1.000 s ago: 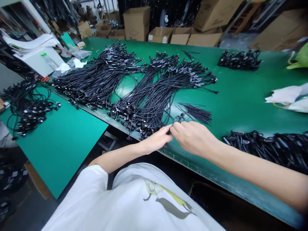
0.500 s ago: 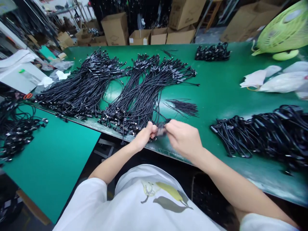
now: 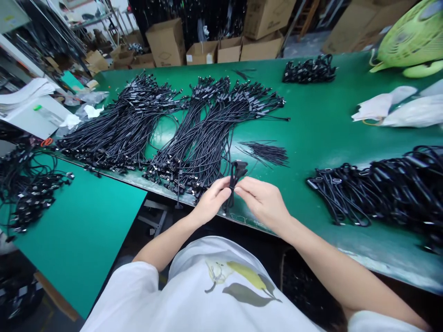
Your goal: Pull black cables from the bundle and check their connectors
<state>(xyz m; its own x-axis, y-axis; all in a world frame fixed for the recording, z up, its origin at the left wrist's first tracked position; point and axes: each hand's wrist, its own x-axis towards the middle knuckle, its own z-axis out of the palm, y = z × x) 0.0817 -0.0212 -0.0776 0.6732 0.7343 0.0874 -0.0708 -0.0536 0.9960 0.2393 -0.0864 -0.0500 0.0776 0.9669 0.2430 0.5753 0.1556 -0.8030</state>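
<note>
A folded black cable [image 3: 238, 168] stands upright between my hands at the table's front edge. My left hand [image 3: 212, 199] pinches it from the left, thumb and fingers pressed together around its middle. From the other side my right hand [image 3: 262, 198] closes its fingertips at the same spot; a thin tie there is too small to make out clearly. Just behind lies a small pile of thin black ties [image 3: 268, 153]. To the left of my hands, loose black cables [image 3: 204, 133] spread over the table, their plugs toward me.
Folded cables [image 3: 367, 193] lie heaped at right on the green table [image 3: 321, 124]. Another bundle [image 3: 309, 69] sits at the back, near a green fan [image 3: 411, 39] and white bags [image 3: 401, 108]. More cables [image 3: 34, 193] cover part of the lower left table. Cardboard boxes [image 3: 166, 41] stand behind.
My hands were blurred by motion over the cable; now they are steadier and closer together. The cable's folded end now shows upright above my fingers. The view has shifted slightly.
</note>
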